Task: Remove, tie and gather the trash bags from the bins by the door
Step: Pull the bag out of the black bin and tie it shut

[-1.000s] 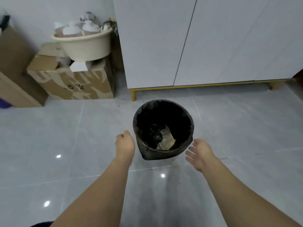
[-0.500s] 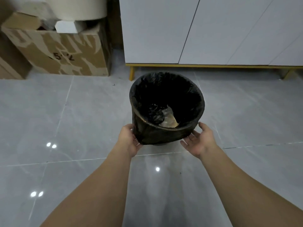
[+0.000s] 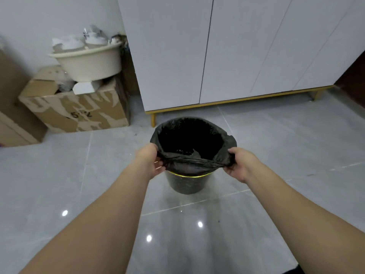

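Observation:
A small dark bin (image 3: 187, 184) with a yellow rim stands on the grey tiled floor in front of me. A black trash bag (image 3: 189, 167) lines it, and its near edge is pulled up off the rim and stretched between my hands. My left hand (image 3: 151, 162) grips the bag's edge on the left side. My right hand (image 3: 240, 164) grips the edge on the right side. The far part of the bag mouth stands open and dark inside; little of its contents shows.
A white cabinet (image 3: 217, 56) on thin gold legs stands just behind the bin. To the left, a cardboard box (image 3: 79, 111) carries a cream basin (image 3: 88, 64) with white items. More cardboard (image 3: 11, 115) leans at the far left.
My hands went from beside the bin's sides to gripping the bag's near edge, and the edge has come up off the rim. The camera view tilted back up.

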Demonstrator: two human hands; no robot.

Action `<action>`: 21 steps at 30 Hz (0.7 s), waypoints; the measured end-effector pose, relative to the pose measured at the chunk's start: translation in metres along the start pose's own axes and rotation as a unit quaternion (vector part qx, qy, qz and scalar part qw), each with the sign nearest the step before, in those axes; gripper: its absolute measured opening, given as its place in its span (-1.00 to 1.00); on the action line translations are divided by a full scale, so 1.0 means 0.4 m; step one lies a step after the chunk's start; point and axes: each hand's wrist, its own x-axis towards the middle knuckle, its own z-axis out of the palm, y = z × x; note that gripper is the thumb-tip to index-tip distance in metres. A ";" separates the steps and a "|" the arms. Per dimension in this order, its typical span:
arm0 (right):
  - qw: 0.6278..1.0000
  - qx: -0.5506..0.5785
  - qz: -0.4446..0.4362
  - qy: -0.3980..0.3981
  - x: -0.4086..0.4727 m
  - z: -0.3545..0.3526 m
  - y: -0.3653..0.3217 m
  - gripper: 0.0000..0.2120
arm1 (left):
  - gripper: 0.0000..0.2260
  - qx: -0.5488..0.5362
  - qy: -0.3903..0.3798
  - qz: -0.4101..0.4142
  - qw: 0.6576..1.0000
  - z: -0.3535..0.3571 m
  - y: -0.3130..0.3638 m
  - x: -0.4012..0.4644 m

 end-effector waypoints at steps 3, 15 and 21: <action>0.999 -0.030 -0.037 -0.014 0.025 -0.007 -0.028 -0.87 | -0.89 0.050 0.023 0.095 0.994 0.022 0.061 0.048; 0.963 0.207 -0.112 -0.132 -0.001 0.051 -0.133 -0.77 | -0.68 -0.197 -0.177 0.213 0.940 0.096 0.169 0.042; 0.916 0.270 -0.198 -0.220 -0.044 0.025 -0.234 -0.66 | -0.77 -0.290 -0.264 0.229 0.891 0.132 0.242 -0.063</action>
